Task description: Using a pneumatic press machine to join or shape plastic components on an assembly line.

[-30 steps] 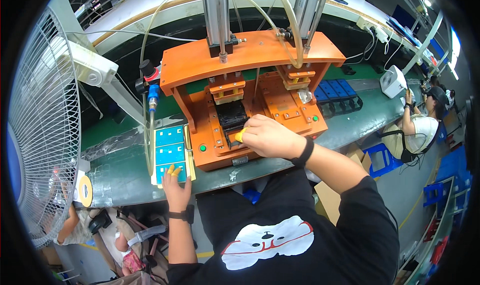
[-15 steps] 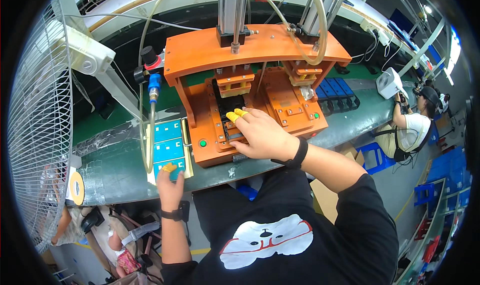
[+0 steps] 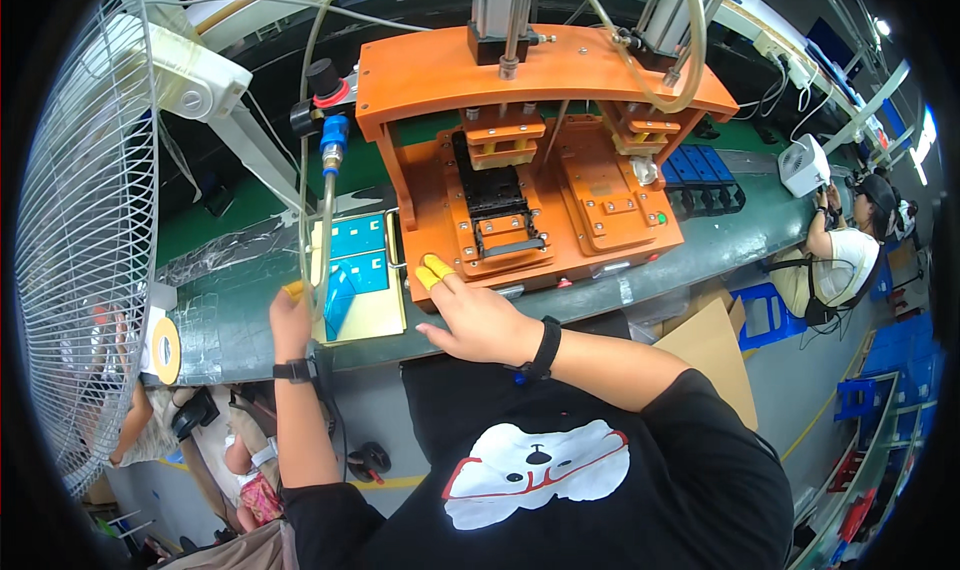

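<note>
Blue film (image 3: 339, 298) is seen slanting beside left grip (image 3: 291, 320), centre-left.
Left closure cannot be told; right grip (image 3: 478, 317) is spread.

Readable text: none | orange press (image 3: 572, 70), front edge: small pale plate (image 3: 610, 268), any marking too small to read

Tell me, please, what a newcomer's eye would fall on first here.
Probably the big orange press, upper centre on the green bench, with the right hand at its front left corner. Next might come the large wire fan at the left edge, then the blue sheets on yellow card, between press and left hand.
</note>
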Demonstrator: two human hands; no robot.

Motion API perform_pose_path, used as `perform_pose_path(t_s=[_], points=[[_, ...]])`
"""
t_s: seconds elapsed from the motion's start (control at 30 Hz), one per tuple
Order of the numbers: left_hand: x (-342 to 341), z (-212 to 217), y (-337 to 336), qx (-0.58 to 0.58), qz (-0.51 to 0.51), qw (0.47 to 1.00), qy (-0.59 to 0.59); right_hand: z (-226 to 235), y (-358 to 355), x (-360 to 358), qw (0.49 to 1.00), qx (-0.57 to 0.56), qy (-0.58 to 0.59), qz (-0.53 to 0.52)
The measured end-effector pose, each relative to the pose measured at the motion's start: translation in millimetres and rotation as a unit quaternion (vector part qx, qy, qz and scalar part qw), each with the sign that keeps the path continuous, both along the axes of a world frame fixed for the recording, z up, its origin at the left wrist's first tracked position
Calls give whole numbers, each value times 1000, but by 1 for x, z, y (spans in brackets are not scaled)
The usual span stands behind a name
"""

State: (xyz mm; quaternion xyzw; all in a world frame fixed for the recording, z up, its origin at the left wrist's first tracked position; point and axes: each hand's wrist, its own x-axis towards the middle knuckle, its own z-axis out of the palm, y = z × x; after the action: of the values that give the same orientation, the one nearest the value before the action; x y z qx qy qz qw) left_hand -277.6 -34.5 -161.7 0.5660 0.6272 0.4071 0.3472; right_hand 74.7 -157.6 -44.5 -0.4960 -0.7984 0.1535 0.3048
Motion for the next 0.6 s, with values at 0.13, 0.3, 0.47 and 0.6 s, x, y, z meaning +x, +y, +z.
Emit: perform_pose_path(t_s=[0.13,0.3,0.47,0.6], points=[[-51,-7,23,0,99,995,-9,-24,-3,-13,998,7,29,47],[-97,-6,31,62,170,983,12,-66,10,-53,982,-116,-38,142],[-114,20,6,108,237,964,59,-86,9,-55,975,-134,-57,170],[-80,54,-67,89,63,993,-37,-61,-5,-24,980,-39,38,193]])
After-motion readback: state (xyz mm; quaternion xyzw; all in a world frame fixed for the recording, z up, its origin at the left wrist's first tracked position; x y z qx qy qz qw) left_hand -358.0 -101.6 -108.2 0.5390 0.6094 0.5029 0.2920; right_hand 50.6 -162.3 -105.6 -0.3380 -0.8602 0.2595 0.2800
